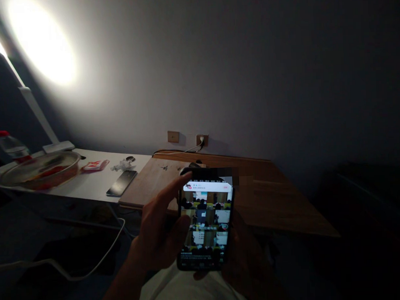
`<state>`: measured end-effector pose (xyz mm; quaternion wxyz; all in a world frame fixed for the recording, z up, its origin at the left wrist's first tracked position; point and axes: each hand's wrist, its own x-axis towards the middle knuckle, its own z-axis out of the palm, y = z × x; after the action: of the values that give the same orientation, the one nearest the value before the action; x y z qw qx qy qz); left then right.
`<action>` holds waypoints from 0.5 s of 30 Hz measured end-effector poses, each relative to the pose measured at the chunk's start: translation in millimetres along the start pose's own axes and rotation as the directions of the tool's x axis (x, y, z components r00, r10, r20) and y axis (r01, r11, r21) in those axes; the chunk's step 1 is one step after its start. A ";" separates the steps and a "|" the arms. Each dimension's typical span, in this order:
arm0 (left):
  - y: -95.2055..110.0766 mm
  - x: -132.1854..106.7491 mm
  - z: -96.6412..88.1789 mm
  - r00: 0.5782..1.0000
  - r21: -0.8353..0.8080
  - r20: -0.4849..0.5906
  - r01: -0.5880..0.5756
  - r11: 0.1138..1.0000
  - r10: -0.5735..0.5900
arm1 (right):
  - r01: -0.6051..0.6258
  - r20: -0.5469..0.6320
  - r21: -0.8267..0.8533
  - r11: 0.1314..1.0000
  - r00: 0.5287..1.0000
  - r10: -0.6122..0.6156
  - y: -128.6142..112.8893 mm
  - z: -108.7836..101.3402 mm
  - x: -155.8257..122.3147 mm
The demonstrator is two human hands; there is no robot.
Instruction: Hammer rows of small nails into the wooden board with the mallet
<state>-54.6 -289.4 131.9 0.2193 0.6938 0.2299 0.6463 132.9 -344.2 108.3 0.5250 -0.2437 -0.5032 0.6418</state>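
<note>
Smartphone (205,224), black-edged, stood upright in both your hands, above your pale shirt (185,292) and in front of the wooden tabletop (280,204). Your left hand (158,226) wrapped narrowly around its left edge, with the index finger (184,179) stretched up to the top corner. Your right hand (246,266) cradled the right side in deep shadow; you could not tell how its fingers sat. Screen lit: a pale banner across the top, and below it a grid of thumbnails showing seated people from behind. All text was too small and blurred to read, and no brand showed on the phone.

Beyond you, on the white desk (90,189), a second smartphone (121,183) lay flat beside a crumpled tissue (123,164) and a red-and-white packet (94,165) with unreadable marks. A shallow metal dish (39,171) held red matter, and a red-capped plastic water bottle (12,148) stood behind it. Neither hand touched these.
</note>
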 end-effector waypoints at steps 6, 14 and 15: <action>-2.3 2.9 -1.4 0.997 0.065 0.035 -0.070 0.995 0.067 | 0.014 0.052 -0.001 1.000 0.999 -0.014 1.1 -3.7 2.5; -0.5 -1.7 0.1 0.998 0.042 -0.019 -0.056 0.998 0.057 | 0.047 0.058 0.035 0.998 0.997 -0.049 0.3 0.0 2.6; -0.4 -2.4 0.4 0.999 0.016 -0.017 -0.044 0.999 0.044 | 0.050 0.062 0.037 0.998 0.997 -0.053 -0.3 0.1 2.5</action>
<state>-54.3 -290.5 129.7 0.1977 0.6948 0.2214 0.6551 132.1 -341.9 109.1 0.5295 -0.2009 -0.5139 0.6443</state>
